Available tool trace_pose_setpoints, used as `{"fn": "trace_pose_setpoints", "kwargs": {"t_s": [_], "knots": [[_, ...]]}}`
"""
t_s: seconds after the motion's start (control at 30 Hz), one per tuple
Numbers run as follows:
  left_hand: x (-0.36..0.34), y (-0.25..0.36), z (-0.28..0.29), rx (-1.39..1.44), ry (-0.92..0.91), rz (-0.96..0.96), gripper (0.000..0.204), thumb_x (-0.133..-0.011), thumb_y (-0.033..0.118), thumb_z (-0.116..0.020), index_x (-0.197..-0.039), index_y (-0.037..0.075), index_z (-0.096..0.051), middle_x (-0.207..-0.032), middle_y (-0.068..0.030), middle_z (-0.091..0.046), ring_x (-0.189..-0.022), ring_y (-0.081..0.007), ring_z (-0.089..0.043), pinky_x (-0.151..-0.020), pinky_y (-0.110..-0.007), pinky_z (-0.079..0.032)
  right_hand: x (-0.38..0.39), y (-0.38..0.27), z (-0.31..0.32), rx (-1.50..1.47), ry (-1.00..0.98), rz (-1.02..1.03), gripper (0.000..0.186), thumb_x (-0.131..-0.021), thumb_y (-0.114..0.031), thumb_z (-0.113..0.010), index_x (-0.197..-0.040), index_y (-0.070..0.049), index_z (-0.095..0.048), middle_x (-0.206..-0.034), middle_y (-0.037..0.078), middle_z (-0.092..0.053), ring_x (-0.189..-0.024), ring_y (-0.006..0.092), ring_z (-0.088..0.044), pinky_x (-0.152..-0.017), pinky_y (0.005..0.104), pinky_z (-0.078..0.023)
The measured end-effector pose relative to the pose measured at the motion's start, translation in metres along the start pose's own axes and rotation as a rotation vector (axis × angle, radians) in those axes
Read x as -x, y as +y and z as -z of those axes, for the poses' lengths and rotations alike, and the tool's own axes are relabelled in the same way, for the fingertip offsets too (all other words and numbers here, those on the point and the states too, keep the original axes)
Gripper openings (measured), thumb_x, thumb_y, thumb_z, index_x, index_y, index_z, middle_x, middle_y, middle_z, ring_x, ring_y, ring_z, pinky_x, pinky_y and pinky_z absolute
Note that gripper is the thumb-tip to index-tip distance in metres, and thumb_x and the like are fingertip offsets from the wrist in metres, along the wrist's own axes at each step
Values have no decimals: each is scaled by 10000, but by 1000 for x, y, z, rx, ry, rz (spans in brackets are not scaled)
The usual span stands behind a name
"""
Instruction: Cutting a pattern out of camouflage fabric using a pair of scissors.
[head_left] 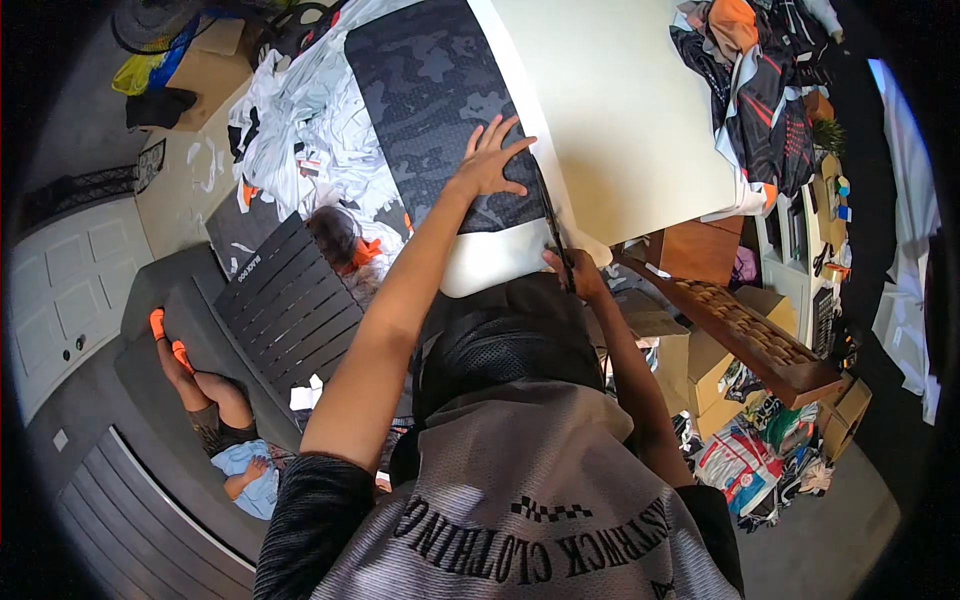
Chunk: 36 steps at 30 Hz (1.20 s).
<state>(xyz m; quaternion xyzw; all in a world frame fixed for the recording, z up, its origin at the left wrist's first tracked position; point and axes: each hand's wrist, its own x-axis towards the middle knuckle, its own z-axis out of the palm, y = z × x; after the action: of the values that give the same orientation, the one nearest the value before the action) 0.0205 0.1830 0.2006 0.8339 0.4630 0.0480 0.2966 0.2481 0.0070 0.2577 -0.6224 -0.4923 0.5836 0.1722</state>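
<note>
A dark grey camouflage-patterned fabric panel (425, 80) with a white border lies before me on a pale table (620, 110). Pressed flat on it, fingers spread, is my left hand (490, 165). Close by, my right hand (577, 270) grips a pair of dark scissors (547, 210), whose blades point away from me along the panel's right edge. The white near end of the fabric (495, 262) hangs over the table edge beside my right hand. How the fingers sit in the scissor handles is partly hidden.
White cloth (300, 115) is heaped left of the panel; black and orange garments (765, 100) lie at the table's far right. Nearby stand a slatted dark chair (295, 300), a woven wooden chair (750, 325) and boxes (700, 370). Someone lies on a grey sofa (165, 300).
</note>
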Motion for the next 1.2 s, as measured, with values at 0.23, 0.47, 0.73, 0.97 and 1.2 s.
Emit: {"fn": "trace_pose_setpoints", "kwargs": {"t_s": [0.23, 0.47, 0.73, 0.97, 1.2], "knots": [[0, 0, 0, 40, 0, 5, 1012, -597, 515, -846, -1483, 351, -384, -1630, -36, -121, -1515, -275, -15, -1200, -508, -67, 1, -3, 0, 7, 0, 104, 492, -934, -426, -625, -644, -32, -571, -489, 31, -491, -435, 155, -451, -461, 295, -356], [1, 6, 3, 31, -24, 23, 1016, -609, 500, -848, -1492, 355, -365, -1633, -32, -112, -1516, -271, -12, -1201, -500, -60, 3, -1, 0, 32, -1, 47, 452, -934, -374, -642, -645, -32, -570, -490, 33, -494, -451, 151, -459, -469, 305, -354], [0, 3, 6, 35, -28, 20, 1012, -621, 503, -840, -1497, 357, -354, -1633, -31, -106, -1516, -270, -9, -1201, -495, -57, 7, 3, 0, 103, 22, 189, 406, -930, -334, -648, -695, -6, -601, -497, 30, -492, -452, 144, -461, -465, 305, -351], [2, 4, 6, 29, -16, -16, 978, -695, 571, -782, -1519, 307, -326, -1629, -53, -113, -1515, -284, -14, -1194, -514, -62, 44, -20, -7, -60, 145, 239, 405, -923, -315, -660, -683, 9, -621, -507, 38, -501, -434, 148, -436, -454, 315, -354], [-2, -20, 10, 433, 71, -121, 608, -907, 390, -633, -1448, 205, -429, -1592, -108, -231, -1491, -356, -138, -1177, -512, -170, 19, -10, -23, 133, 430, 33, 476, -907, -356, -672, -630, 23, -594, -518, 90, -516, -444, 181, -455, -472, 350, -383]]}}
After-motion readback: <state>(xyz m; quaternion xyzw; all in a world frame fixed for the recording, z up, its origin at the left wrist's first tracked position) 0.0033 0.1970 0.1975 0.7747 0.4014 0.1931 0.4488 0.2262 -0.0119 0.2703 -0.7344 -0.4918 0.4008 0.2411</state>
